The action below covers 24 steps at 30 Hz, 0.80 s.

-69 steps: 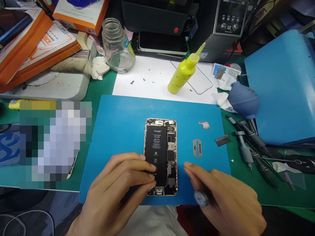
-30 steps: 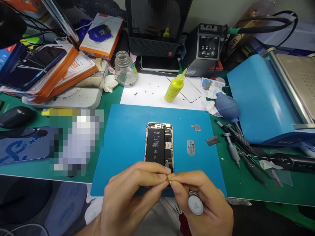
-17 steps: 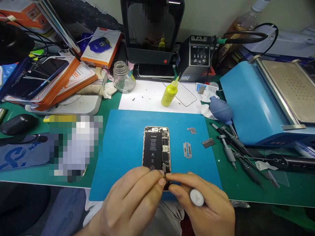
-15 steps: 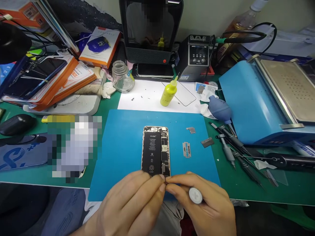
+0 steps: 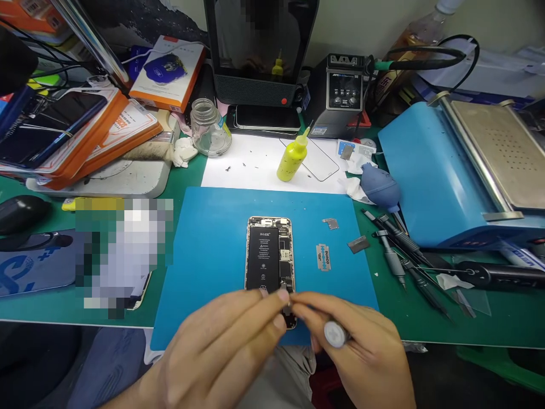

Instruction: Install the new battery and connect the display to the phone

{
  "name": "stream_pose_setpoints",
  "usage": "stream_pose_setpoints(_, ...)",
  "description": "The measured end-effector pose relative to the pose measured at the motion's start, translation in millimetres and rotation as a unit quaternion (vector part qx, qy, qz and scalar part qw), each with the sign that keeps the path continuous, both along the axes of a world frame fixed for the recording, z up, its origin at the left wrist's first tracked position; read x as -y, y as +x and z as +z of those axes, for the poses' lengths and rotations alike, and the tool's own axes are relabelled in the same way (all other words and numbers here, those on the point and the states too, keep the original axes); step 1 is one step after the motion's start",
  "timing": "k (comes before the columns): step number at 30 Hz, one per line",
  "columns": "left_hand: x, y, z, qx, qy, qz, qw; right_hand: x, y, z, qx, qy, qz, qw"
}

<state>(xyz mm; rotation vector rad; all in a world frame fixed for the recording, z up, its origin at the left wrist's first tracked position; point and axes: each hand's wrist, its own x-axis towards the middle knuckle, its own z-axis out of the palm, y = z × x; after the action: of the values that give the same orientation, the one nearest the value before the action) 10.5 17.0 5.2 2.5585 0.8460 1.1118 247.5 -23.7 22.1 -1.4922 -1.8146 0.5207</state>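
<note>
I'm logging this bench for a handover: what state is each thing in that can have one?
Phone, open, insides bare, lower end partly hidden.
Battery, seated inside the phone.
Glass jar, upright, lidless.
Yellow bottle, upright, nozzle up.
Razor blade, flat on the mat.
Large screen, dark, with reflections.
Grey-capped tool, in the right hand's grip.
Left hand, over the phone's lower end, hold unclear.

My mat (image 5: 204,255) looks smooth, with a soft sheen. On the mat, the phone (image 5: 286,255) has a metallic edge and a matt battery (image 5: 263,253); the blade (image 5: 323,258) is shiny metal. Above the mat I hold a tool (image 5: 335,334) with a dull, metal-looking end. Beyond the mat are smooth paper (image 5: 242,179), a plastic bottle (image 5: 292,162) and a glass jar (image 5: 209,133); right of it, a matt, rubbery blower (image 5: 380,184).
</note>
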Motion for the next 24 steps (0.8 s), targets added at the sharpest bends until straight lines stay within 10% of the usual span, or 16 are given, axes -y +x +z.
stream_pose_setpoints(6,-16,-16,-2.0,0.003,-0.094,0.085,0.992,-7,7,-25.6,0.155,0.144,0.009,0.977)
stream_pose_setpoints(24,-17,-24,-11.5,0.008,-0.154,0.125,0.98,-9,7,-27.7,0.233,0.162,0.032,0.958)
